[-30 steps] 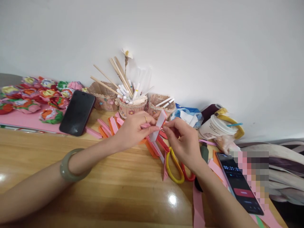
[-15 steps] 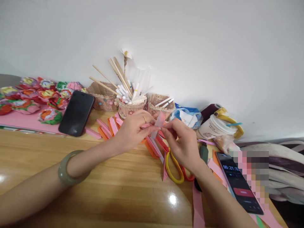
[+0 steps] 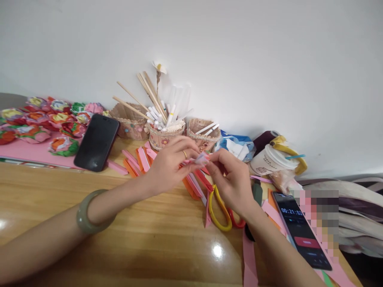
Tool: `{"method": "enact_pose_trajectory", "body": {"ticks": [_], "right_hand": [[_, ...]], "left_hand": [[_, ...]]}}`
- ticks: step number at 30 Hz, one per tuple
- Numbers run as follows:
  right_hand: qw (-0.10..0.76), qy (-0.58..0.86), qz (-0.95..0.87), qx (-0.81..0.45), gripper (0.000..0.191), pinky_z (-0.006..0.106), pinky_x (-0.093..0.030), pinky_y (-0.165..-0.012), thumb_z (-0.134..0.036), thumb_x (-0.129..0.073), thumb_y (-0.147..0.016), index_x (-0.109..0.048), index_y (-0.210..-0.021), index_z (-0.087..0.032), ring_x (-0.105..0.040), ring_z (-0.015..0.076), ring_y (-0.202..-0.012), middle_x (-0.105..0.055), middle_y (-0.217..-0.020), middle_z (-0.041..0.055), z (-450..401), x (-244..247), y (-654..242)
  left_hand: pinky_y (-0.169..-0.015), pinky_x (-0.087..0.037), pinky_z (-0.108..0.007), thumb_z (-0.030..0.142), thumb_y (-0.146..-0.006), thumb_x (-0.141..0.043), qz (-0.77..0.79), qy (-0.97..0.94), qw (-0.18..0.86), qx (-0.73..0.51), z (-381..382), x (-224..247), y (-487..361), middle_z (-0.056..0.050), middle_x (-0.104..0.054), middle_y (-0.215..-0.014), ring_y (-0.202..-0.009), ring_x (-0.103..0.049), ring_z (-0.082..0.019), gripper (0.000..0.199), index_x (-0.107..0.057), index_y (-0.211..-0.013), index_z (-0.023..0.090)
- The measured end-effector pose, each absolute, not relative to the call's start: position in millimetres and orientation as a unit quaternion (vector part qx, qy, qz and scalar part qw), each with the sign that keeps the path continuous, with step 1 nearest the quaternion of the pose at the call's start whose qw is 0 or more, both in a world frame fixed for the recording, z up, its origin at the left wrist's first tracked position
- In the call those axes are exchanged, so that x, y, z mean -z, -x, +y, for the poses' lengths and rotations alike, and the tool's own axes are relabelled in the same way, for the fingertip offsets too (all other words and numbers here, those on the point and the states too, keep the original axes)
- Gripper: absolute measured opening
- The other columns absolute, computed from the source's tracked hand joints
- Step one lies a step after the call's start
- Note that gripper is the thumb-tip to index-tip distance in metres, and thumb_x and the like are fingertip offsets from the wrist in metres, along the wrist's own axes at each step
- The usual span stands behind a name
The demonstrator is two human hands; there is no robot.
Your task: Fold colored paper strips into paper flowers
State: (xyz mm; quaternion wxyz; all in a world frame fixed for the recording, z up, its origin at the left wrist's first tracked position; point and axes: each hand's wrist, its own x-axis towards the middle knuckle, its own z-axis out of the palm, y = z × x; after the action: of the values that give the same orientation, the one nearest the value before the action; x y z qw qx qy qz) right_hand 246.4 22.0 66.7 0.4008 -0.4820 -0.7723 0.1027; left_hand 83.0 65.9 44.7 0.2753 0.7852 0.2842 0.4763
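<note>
Between my two hands is a small piece of pink and pale lilac folded paper (image 3: pixel 202 159), partly covered by fingers. My left hand (image 3: pixel 172 161), with a ring on one finger, pinches its left side. From the right, the thumb and forefinger of my right hand (image 3: pixel 231 177) grip the other side. Beneath and behind the hands lie folded paper strips (image 3: pixel 194 185) in pink, orange and red. Scissors with yellow and red handles (image 3: pixel 220 209) rest on the wooden table (image 3: pixel 143 239), just left of my right wrist.
Crumpled paper flowers (image 3: pixel 62 146) cover a pink sheet at the left, beside a dark phone (image 3: pixel 96 142). Decorated baskets (image 3: pixel 166 137) holding sticks and pens line the wall. To the right stand a lidded paper cup (image 3: pixel 269 159) and a phone with a running timer (image 3: pixel 302 229).
The pale strip that stood up between my fingers is now folded down into a smaller bundle. Both hands have barely shifted.
</note>
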Motion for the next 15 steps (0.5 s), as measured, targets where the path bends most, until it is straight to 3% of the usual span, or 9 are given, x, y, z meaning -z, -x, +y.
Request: {"method": "enact_pose_trajectory", "body": {"ticks": [3,5,8,10,13,15], "right_hand": [[0.39,0.457,-0.798,-0.044,0.014,0.024,-0.035,-0.052,-0.014,-0.047,-0.085,-0.053,-0.073,-0.018,-0.047,0.0123,-0.058,-0.05,-0.064,0.0001,20.6,-65.4,-245.4],[0.382,0.444,-0.811,-0.016,0.014,0.024,-0.035,-0.052,-0.013,-0.046,-0.085,-0.054,-0.075,-0.018,-0.046,0.0124,-0.058,-0.05,-0.066,0.001,19.8,-64.5,-245.3],[0.382,0.443,-0.811,-0.015,0.014,0.025,-0.035,-0.052,-0.014,-0.045,-0.085,-0.054,-0.075,-0.019,-0.047,0.0127,-0.058,-0.051,-0.066,0.001,19.5,-64.6,-246.2],[0.395,0.451,-0.799,-0.042,0.015,0.025,-0.035,-0.052,-0.015,-0.046,-0.085,-0.054,-0.073,-0.019,-0.048,0.013,-0.059,-0.051,-0.065,0.0003,19.9,-65.8,-247.2],[0.414,0.471,-0.773,-0.101,0.016,0.025,-0.034,-0.052,-0.017,-0.048,-0.085,-0.051,-0.07,-0.02,-0.047,0.0123,-0.058,-0.051,-0.063,-0.0012,20.3,-68.4,-247.8],[0.41,0.483,-0.764,-0.121,0.017,0.024,-0.034,-0.051,-0.018,-0.049,-0.085,-0.05,-0.068,-0.02,-0.047,0.0117,-0.056,-0.051,-0.062,-0.002,20.0,-69.5,-247.3]], "left_hand": [[-0.065,-0.047,-0.03,0.035,-0.075,-0.062,0.322,-0.704,0.495,-0.394,64.6,-47.8,-82.7,-0.001,-0.059,-0.062,-0.064,-0.056,-0.015,0.023,-0.06,-0.062,0.016],[-0.057,-0.046,-0.028,0.038,-0.075,-0.06,0.312,-0.611,0.651,-0.325,62.6,-50.4,-82.6,0.0,-0.056,-0.056,-0.053,-0.053,-0.013,0.026,-0.06,-0.062,0.016],[-0.051,-0.046,-0.028,0.042,-0.078,-0.053,0.315,-0.535,0.721,-0.308,60.2,-52.0,-82.7,-0.003,-0.058,-0.057,-0.05,-0.053,-0.013,0.031,-0.06,-0.064,0.016],[-0.055,-0.047,-0.029,0.038,-0.081,-0.049,0.342,-0.587,0.622,-0.39,60.2,-50.4,-82.3,-0.004,-0.061,-0.066,-0.057,-0.056,-0.015,0.028,-0.061,-0.07,0.016],[-0.079,-0.049,-0.034,0.025,-0.079,-0.056,0.29,-0.73,0.326,-0.526,62.9,-44.9,-81.2,-0.007,-0.064,-0.092,-0.088,-0.059,-0.018,0.011,-0.061,-0.086,0.018],[-0.091,-0.044,-0.037,0.02,-0.075,-0.061,0.209,-0.796,0.205,-0.53,64.8,-41.9,-80.7,-0.006,-0.065,-0.099,-0.1,-0.057,-0.019,0.015,-0.061,-0.09,0.02]]}}
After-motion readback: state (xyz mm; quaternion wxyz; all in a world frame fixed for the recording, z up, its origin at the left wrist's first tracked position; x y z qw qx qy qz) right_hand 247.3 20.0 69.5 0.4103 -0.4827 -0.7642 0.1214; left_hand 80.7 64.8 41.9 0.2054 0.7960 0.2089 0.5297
